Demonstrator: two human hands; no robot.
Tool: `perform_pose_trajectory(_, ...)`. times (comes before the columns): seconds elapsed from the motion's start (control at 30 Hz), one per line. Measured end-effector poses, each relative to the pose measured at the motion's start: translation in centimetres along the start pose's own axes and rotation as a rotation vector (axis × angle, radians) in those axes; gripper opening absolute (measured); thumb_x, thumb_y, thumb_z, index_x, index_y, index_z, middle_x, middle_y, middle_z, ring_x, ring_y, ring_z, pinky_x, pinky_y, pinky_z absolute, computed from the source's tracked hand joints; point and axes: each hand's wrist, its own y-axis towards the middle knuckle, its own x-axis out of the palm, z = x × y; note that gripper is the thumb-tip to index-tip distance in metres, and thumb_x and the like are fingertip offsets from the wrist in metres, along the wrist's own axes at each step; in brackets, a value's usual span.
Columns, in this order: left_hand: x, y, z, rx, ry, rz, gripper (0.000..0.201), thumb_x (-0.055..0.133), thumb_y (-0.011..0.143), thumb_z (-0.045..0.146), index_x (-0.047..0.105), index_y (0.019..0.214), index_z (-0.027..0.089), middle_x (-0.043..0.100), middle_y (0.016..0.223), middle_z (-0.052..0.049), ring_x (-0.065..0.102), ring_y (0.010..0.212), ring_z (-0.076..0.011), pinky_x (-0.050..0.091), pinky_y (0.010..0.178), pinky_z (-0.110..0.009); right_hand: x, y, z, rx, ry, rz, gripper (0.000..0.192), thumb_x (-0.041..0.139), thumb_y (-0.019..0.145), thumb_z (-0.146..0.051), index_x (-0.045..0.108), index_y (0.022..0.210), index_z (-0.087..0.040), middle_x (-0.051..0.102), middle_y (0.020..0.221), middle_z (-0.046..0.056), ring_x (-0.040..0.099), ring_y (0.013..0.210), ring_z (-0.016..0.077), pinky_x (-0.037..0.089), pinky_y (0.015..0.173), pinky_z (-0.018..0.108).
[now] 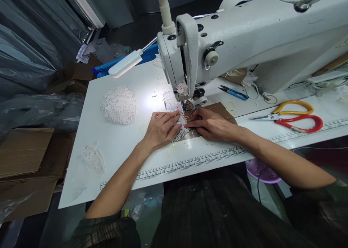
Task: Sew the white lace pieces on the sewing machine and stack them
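Lace piece [181, 129] at centre frame, pinned flat under the needle of the sewing machine [244, 41] by left hand [160, 129] and right hand [209, 124], fingers spread and pressing, gripping nothing. Likely light, soft, floppy and easily snagged; best held flat at its edges beside the presser foot. No brand readable; only ruler numerals [190, 162] along the table edge, lower centre.

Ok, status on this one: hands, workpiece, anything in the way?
Left hand and right hand flat, pressing small white lace piece at white sewing machine's needle. Nothing between them. Red-handled scissors lie off right.
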Motion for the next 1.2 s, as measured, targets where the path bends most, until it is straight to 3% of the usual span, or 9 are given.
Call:
perform_pose_trajectory(0.17,0.5,-0.2,0.0,0.022,0.05,-0.075,0.039,0.045,0.102,0.042,0.06,0.13,0.019,0.062,0.138,-0.008,0.058,0.118,-0.0263,0.046,0.092,-0.046,0.0,0.0,-0.1,-0.002,-0.02,0.002,0.036,0.048,0.092,-0.019,0.074,0.115,-0.028,0.061,0.104,0.009,0.055,0.101,0.0236,0.052,0.09,0.043)
perform_pose_trajectory(0.33,0.3,0.1,0.0,0.018,0.128,-0.12,0.04,0.043,0.102,0.043,0.06,0.13,0.019,0.06,0.14,-0.009,0.057,0.116,-0.0289,0.046,0.09,-0.047,0.2,0.0,0.0,0.006,-0.016,0.016,0.036,0.049,0.092,-0.019,0.072,0.12,-0.025,0.058,0.107,0.011,0.055,0.103,0.0243,0.052,0.093,0.045)
perform_pose_trajectory(0.6,-0.1,1.9,-1.2,0.112,0.081,-0.196,0.041,0.041,0.104,0.041,0.058,0.129,0.013,0.059,0.139,-0.014,0.057,0.116,-0.0298,0.046,0.095,-0.049,0.5,0.3,-0.1,0.065,-0.012,0.039,0.042,0.05,0.09,-0.014,0.07,0.125,-0.027,0.054,0.11,0.01,0.056,0.102,0.0229,0.053,0.093,0.044)
perform_pose_trajectory(0.87,0.9,1.3,-1.3,0.076,0.002,-0.093,0.04,0.04,0.105,0.038,0.053,0.133,0.014,0.057,0.14,-0.016,0.055,0.126,-0.0309,0.045,0.102,-0.055,0.6,0.3,0.1,0.085,0.028,0.044,0.042,0.051,0.09,-0.013,0.071,0.123,-0.028,0.054,0.11,0.01,0.057,0.103,0.0222,0.053,0.096,0.043)
perform_pose_trajectory(1.2,1.1,1.3,-1.2,0.049,0.007,-0.096,0.04,0.04,0.104,0.038,0.055,0.133,0.015,0.057,0.14,-0.016,0.053,0.128,-0.0332,0.041,0.106,-0.062,0.6,0.3,0.1,0.132,0.023,0.025,0.039,0.051,0.092,-0.016,0.07,0.124,-0.028,0.055,0.11,0.01,0.058,0.101,0.0223,0.054,0.094,0.044)
